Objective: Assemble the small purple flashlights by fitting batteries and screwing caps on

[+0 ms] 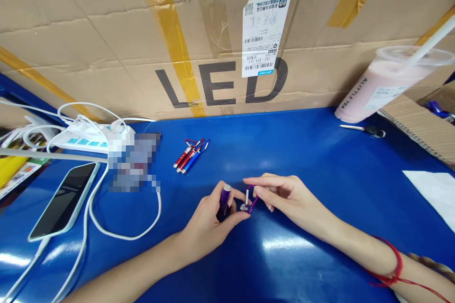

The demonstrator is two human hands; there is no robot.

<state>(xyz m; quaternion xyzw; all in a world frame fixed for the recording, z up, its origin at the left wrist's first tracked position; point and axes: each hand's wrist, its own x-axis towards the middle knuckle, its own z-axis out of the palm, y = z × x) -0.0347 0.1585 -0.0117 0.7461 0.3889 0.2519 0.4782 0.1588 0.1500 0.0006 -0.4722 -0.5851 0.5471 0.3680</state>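
Observation:
My left hand is curled round a small purple flashlight tube, its silver end pointing up. The thumb and a fingertip of that hand also reach a small silvery end piece at the bottom of a purple carabiner clip. My right hand pinches the carabiner between thumb and fingers from the right side. Whether tube and clip are joined is hidden by the left fingers. Beyond the hands lie two red keychain flashlights and a blue one, side by side with their clips away from me.
A phone, white cables and a power strip lie on the blue table at left. A large cardboard box stands behind. At right are a pink drink cup, a key and white paper.

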